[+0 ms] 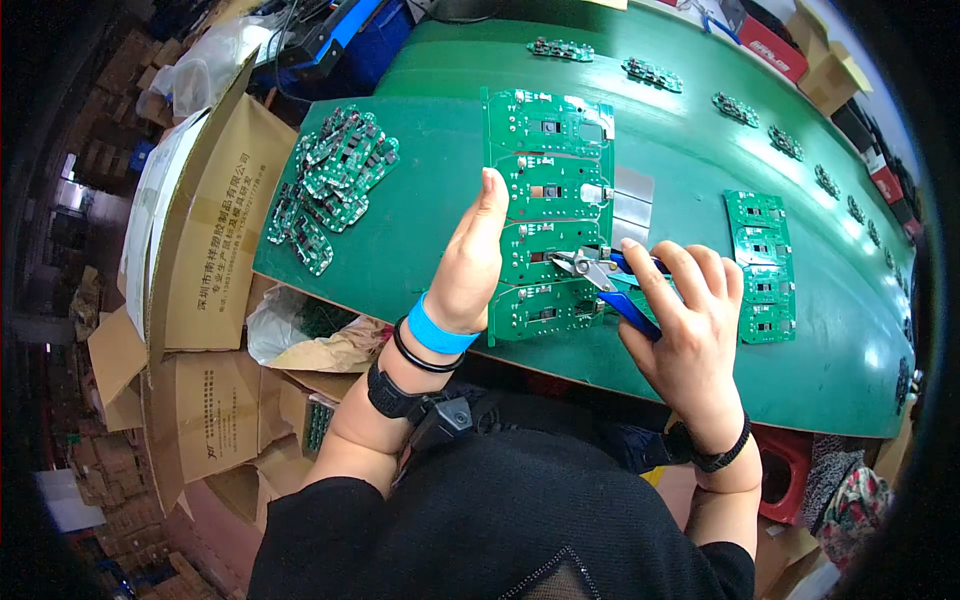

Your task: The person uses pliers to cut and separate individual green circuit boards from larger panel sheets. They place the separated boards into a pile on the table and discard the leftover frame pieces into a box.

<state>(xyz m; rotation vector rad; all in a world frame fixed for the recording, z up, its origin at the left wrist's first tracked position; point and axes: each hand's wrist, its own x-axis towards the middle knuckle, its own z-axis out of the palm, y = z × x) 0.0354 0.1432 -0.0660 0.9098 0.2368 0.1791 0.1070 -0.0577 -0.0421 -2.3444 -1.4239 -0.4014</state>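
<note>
My left hand [472, 262] grips the left edge of a green circuit board panel [540, 236], thumb along the edge and the other fingers mostly hidden. The panel carries a column of several joined boards with small parts on them. In my right hand [692, 318] is a pair of blue-handled cutting pliers [598, 273]. Their jaws point left and lie over the panel's lower part, near the seam between two boards. Whether the jaws touch the board I cannot tell. A grey plate with parallel bands [633, 205] shows beside the panel's right edge.
Loose circuit boards lie in a pile [345, 170] at the left of the green table [430, 130]. Another board panel [765, 268] rests at the right. Single boards [652, 75] line the green surface behind. An open cardboard box [215, 230] stands at the left.
</note>
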